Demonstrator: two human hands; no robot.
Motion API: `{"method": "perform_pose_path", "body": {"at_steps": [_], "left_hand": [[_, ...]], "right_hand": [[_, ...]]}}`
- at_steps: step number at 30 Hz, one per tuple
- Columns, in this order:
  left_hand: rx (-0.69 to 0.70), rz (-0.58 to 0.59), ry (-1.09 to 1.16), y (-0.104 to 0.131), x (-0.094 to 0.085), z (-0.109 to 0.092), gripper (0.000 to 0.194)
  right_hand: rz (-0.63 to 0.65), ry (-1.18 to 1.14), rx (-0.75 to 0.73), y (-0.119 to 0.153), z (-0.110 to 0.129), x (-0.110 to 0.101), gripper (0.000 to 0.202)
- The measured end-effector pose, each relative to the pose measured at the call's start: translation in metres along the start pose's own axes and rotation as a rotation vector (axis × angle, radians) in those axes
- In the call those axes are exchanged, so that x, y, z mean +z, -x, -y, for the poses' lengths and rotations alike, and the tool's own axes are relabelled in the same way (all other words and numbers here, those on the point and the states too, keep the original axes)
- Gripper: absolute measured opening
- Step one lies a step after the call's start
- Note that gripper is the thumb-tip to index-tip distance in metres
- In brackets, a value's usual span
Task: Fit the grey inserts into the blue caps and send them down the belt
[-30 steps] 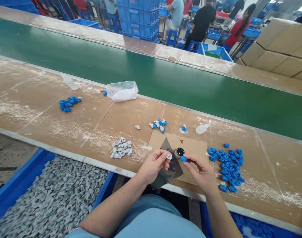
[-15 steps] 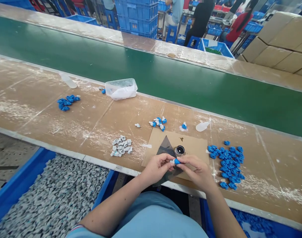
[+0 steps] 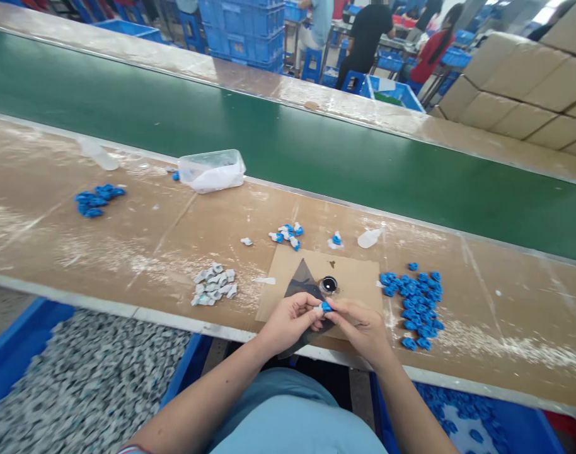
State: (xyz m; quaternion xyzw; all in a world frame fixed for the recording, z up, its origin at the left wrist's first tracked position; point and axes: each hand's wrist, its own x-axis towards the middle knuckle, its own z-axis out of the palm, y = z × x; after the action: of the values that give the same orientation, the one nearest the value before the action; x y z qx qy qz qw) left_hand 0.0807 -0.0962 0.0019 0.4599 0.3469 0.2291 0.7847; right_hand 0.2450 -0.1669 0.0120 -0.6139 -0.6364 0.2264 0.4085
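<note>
My left hand [image 3: 288,320] and my right hand [image 3: 362,323] meet over a piece of brown cardboard [image 3: 366,268]. Pinched between their fingertips is a small blue-and-white plastic part [image 3: 326,307]; the left fingers are at its pale end, the right ones at its blue end. Beneath the hands lies a dark, pointed sheet [image 3: 301,277], partly covered by the left hand. Just beyond the fingers stands a small round pot of black liquid [image 3: 328,284]. Several blue-and-white parts [image 3: 287,234] sit behind the cardboard, with one more [image 3: 336,238] to their right.
Grey pieces [image 3: 215,284] are heaped to the left, blue pieces [image 3: 418,306] to the right. A clear plastic tub [image 3: 212,170] stands by the green conveyor belt [image 3: 311,142]. Below the table edge are a bin of grey pieces [image 3: 94,372] and a blue bin [image 3: 524,429]. People sit beyond the belt.
The whole view has shifted, so the table's contents appear further left. Both hands keep their pinch on the small part, which seems slightly turned between the fingers.
</note>
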Motion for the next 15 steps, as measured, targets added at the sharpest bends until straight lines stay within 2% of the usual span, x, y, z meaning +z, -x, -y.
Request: {"method": "perform_pose_path", "body": {"at_steps": [2,4,6,7,9,11,15], "left_hand": [[0.043,-0.027,-0.119,-0.008,-0.006,-0.008,0.029],[0.127,-0.117,-0.275,-0.022,-0.016,-0.02,0.022],[0.208,-0.251,-0.45,-0.041,-0.027,-0.032,0.015],[0.234,-0.312,-0.536,-0.051,-0.032,-0.037,0.011],[0.259,-0.393,-0.669,-0.07,-0.039,-0.045,0.007],[0.273,-0.418,-0.734,-0.083,-0.044,-0.049,0.01],[0.318,-0.43,-0.783,-0.085,-0.051,-0.045,0.029]], "right_hand": [[-0.03,0.079,-0.033,-0.001,-0.007,-0.012,0.019],[-0.179,0.234,0.01,0.001,-0.02,-0.03,0.019],[-0.352,0.437,0.112,0.005,-0.037,-0.051,0.023],[-0.399,0.526,0.16,0.008,-0.046,-0.061,0.025],[-0.386,0.632,0.216,0.013,-0.063,-0.074,0.028],[-0.324,0.662,0.223,0.016,-0.077,-0.079,0.029],[-0.306,0.698,0.192,0.016,-0.088,-0.072,0.028]]}}
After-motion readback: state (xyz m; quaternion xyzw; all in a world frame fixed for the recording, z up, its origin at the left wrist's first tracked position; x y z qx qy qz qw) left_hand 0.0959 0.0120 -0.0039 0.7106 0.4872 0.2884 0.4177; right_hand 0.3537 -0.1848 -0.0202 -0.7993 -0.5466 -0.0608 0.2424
